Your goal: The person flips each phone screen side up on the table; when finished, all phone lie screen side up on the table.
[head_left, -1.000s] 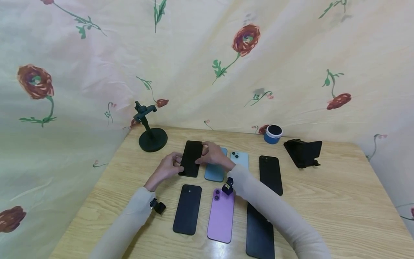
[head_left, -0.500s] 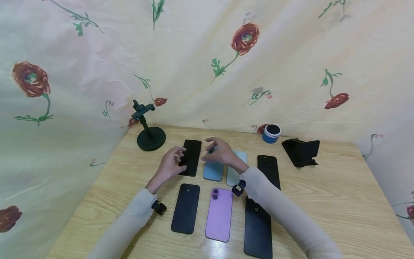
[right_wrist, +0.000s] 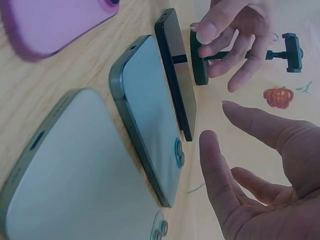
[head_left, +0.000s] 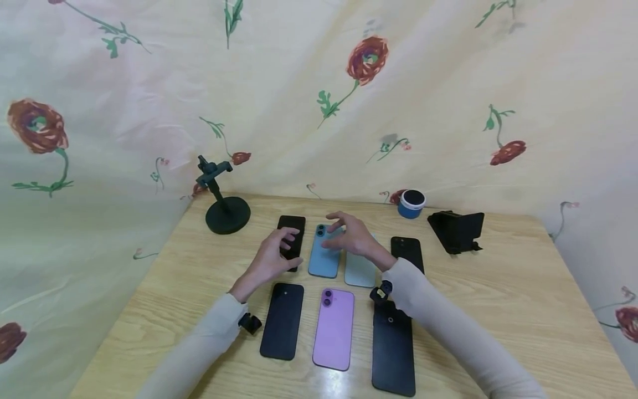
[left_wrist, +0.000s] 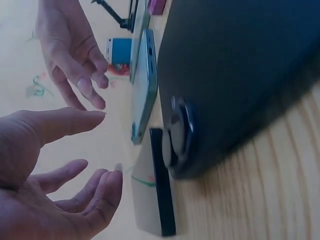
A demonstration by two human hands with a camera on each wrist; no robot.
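Note:
My left hand (head_left: 273,256) hovers over the lower left part of a black smartphone (head_left: 295,223), fingers loosely bent around nothing. That phone lies flat on the table with its glossy dark side up. Above a blue smartphone (head_left: 323,259) and a pale blue smartphone (head_left: 360,271) is my right hand (head_left: 351,237), also holding nothing, thumb and fingers apart. Both of these phones lie with their camera backs up. In the right wrist view the right hand (right_wrist: 270,175) is clear of the blue phone (right_wrist: 150,110). My left hand (left_wrist: 65,175) looks equally empty in the left wrist view.
In the near row lie a dark smartphone (head_left: 282,322), a purple smartphone (head_left: 334,331) and a larger black one (head_left: 392,354). Another black phone (head_left: 408,250) is partly behind my right arm. A round-based phone stand (head_left: 227,215), a blue jar-like cylinder (head_left: 411,205) and a folding stand (head_left: 456,230) stand behind.
Both hands have let go of the black smartphone, which they held by its edges. My right hand has moved right, over the blue phones. My left hand has shifted slightly right.

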